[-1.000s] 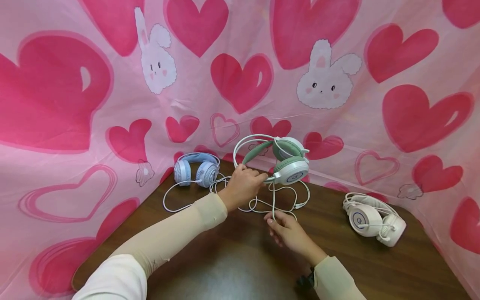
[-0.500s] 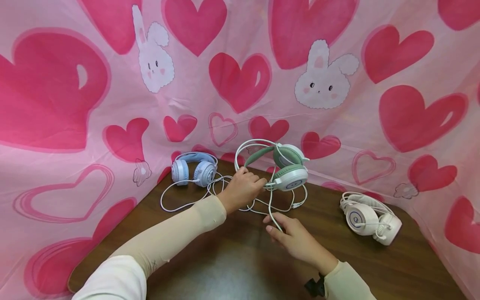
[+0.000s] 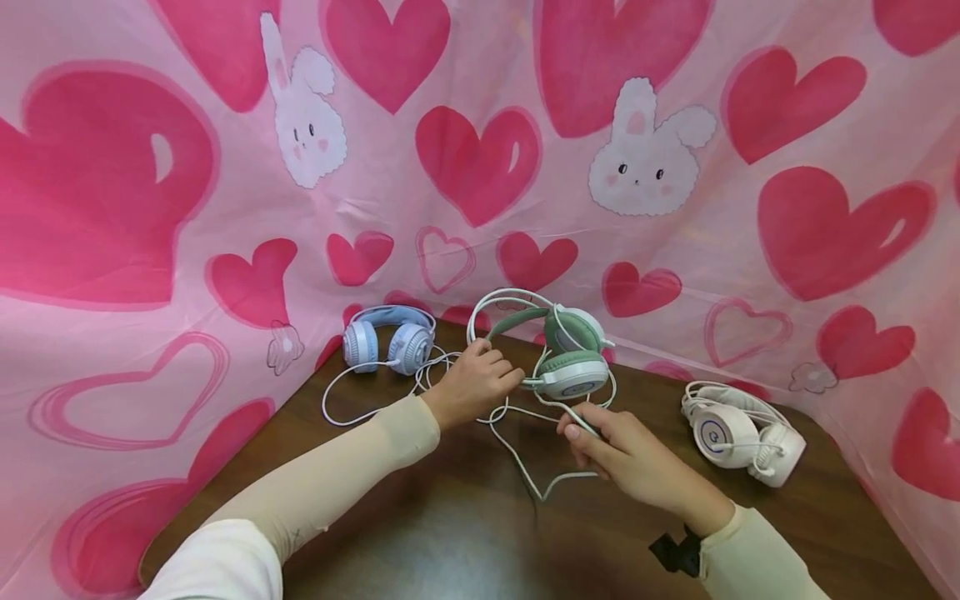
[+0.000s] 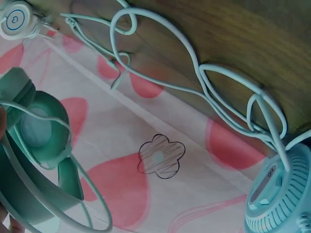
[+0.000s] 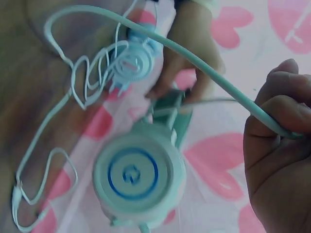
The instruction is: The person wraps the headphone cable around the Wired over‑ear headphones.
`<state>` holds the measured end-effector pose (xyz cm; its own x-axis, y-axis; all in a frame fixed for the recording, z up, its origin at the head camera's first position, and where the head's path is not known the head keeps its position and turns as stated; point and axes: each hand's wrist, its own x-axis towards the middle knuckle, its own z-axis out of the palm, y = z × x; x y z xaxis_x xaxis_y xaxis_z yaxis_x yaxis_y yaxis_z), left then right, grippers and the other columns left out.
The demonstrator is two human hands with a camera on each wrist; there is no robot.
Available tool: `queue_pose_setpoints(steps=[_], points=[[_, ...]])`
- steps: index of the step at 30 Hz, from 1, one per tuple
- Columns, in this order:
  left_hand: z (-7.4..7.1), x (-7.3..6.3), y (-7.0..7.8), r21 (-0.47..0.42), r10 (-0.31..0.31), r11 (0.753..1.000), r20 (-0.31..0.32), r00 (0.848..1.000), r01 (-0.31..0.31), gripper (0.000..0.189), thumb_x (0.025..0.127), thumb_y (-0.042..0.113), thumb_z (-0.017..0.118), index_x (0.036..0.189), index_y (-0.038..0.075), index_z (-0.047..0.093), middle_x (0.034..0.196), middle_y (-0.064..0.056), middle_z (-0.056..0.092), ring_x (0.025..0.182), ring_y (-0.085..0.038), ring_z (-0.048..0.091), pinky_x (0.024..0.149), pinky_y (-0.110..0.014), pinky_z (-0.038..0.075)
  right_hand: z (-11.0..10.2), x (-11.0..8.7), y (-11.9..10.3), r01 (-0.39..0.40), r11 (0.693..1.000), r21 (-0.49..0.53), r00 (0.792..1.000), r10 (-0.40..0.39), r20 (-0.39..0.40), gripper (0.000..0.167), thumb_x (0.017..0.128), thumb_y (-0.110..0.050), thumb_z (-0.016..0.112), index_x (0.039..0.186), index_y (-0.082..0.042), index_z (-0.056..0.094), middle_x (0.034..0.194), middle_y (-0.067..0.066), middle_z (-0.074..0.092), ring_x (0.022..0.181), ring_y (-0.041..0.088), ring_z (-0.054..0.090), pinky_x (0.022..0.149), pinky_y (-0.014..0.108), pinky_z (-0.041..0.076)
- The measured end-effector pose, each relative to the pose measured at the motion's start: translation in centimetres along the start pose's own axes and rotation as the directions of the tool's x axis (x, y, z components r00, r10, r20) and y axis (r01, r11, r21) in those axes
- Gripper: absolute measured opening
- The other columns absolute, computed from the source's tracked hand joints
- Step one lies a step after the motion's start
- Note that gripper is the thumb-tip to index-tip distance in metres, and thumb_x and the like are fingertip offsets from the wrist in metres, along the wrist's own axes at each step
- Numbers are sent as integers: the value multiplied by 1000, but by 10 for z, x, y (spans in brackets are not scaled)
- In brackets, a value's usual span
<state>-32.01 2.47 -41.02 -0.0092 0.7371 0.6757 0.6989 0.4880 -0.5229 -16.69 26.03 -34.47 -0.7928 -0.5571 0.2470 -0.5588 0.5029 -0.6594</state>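
My left hand [image 3: 476, 385] grips the headband of the green-and-white headphones [image 3: 576, 379], holding them tilted above the back of the table. Both green-padded ear cups point to the right. In the right wrist view, one white ear cup [image 5: 138, 174] with a blue ring faces the camera. My right hand [image 3: 633, 450] pinches the white headphone cable [image 3: 558, 403] to the right of and below the cups. Part of the cable [image 5: 194, 60] loops away from the curled fingers in the right wrist view, and a slack length droops onto the table.
Blue headphones [image 3: 411, 348] stand at the back left, their cable looping on the brown table [image 3: 450, 517]. White headphones [image 3: 723, 437] lie at the right. A pink heart-patterned cloth [image 3: 480, 75] hangs behind the table.
My right hand has moved right, drawing the cable sideways; a loop of it now lies farther forward on the table. My left hand and the green-and-white headphones have lowered slightly.
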Motion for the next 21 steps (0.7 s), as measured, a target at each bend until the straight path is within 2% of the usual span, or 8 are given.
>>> queue_pose_setpoints(steps=[3, 7, 11, 15, 18, 21], points=[[-2, -3, 0, -15, 19, 1000, 1, 1000, -19, 17, 88, 7, 57, 94, 15, 70, 79, 3, 67, 74, -16, 60, 76, -39, 45, -12, 0, -3, -25, 999, -31, 1000, 24, -15, 7, 101, -26, 53, 100, -24, 60, 62, -4, 52, 46, 6, 45, 40, 27, 39], [-5, -6, 1, -39, 54, 998, 7, 998, -54, 15, 88, 8, 59, 96, 15, 70, 82, 3, 67, 77, -15, 60, 80, -38, 45, -24, -4, -3, -38, 996, -74, 999, 37, -23, 6, 101, -24, 54, 102, -25, 60, 57, -7, 53, 46, 10, 52, 44, 27, 42], [-7, -8, 1, -64, 90, 994, 7, 996, -90, 14, 90, 10, 61, 98, 15, 71, 86, 3, 69, 80, -15, 61, 85, -38, 46, -33, -8, -3, 5, 996, -93, 999, -9, -43, 10, 100, -17, 55, 102, -25, 61, 56, -8, 57, 53, 11, 59, 51, 28, 45], [-10, -10, 1, -75, 130, 989, -10, 991, -131, 13, 89, 8, 61, 96, 15, 70, 85, 2, 68, 80, -16, 61, 87, -38, 46, -42, -10, -6, 36, 995, -95, 997, -42, -59, 12, 98, -13, 58, 102, -22, 64, 58, -8, 56, 49, 10, 56, 47, 28, 46], [-13, -11, 1, -84, 141, 986, -14, 990, -142, 13, 89, 8, 61, 96, 15, 70, 85, 1, 68, 80, -17, 61, 88, -38, 46, -50, -11, -8, 55, 979, -194, 991, -78, -113, 12, 95, -12, 63, 101, -22, 67, 71, -10, 60, 57, 8, 56, 53, 26, 47], [-16, -11, 1, -85, 140, 986, -7, 990, -140, 13, 89, 9, 61, 96, 15, 70, 86, 1, 69, 82, -18, 61, 89, -38, 45, -58, -11, -10, 81, 943, -323, 973, -146, -182, 17, 89, -10, 71, 97, -26, 71, 82, -13, 64, 71, 6, 54, 63, 22, 46]])
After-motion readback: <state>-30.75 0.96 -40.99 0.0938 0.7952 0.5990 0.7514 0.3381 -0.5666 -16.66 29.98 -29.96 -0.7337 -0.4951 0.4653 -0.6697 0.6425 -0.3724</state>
